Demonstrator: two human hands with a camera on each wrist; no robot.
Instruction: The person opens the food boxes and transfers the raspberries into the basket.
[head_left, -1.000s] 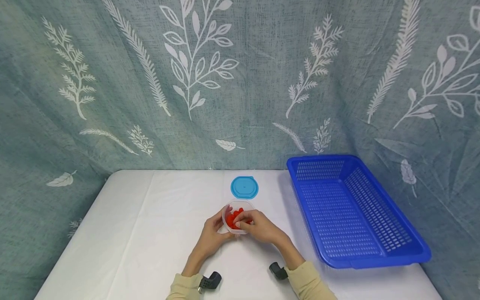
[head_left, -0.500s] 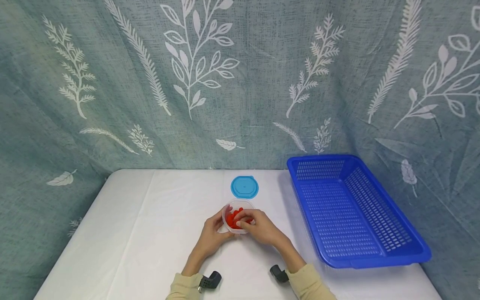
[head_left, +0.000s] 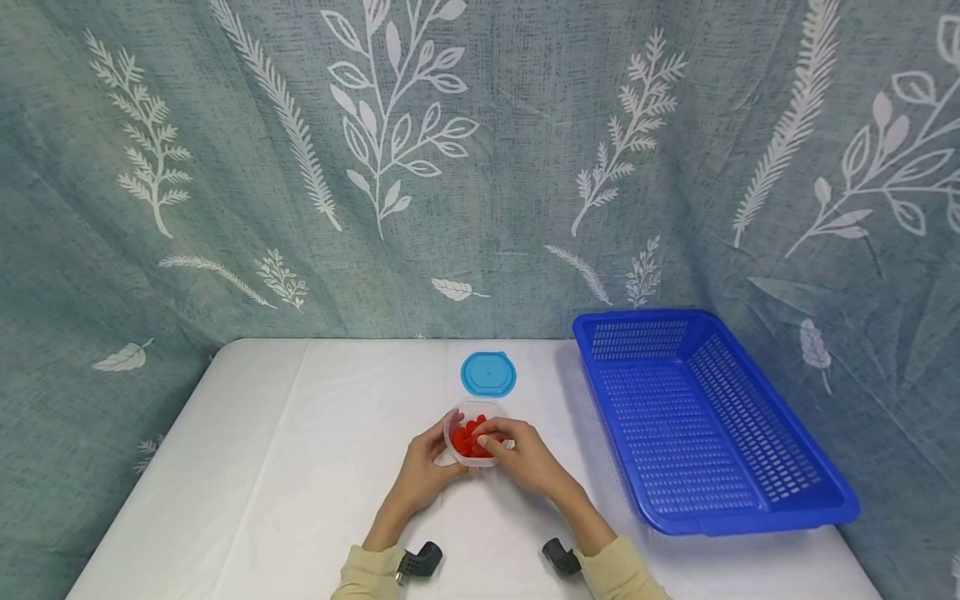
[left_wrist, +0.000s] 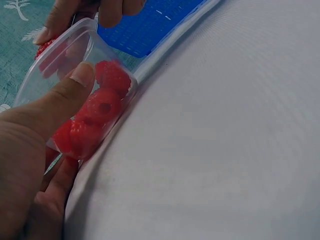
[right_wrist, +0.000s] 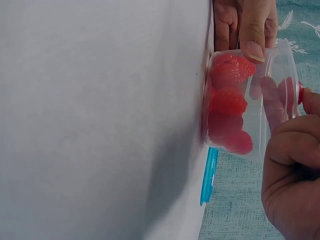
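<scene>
A clear plastic container (head_left: 453,421) stands on the white table with several raspberries (head_left: 462,439) inside. My left hand (head_left: 424,473) grips it from the left, its thumb (left_wrist: 82,75) along the near wall in the left wrist view. My right hand (head_left: 529,457) is over the container's right side. Its fingertips pinch one raspberry (right_wrist: 300,93) at the rim level, above the others, seen also in the left wrist view as a red raspberry (left_wrist: 45,48). The right fingers partly hide the fruit in the head view. The blue lid (head_left: 488,374) lies flat just behind the container.
To the right a large blue plastic basket (head_left: 738,527) with perforated walls sits on the table (head_left: 330,417). Behind the table hangs a green curtain (head_left: 510,192) with white leaf prints.
My right hand has risen slightly within the container's opening and now pinches a raspberry. My left hand and the container have stayed in place.
</scene>
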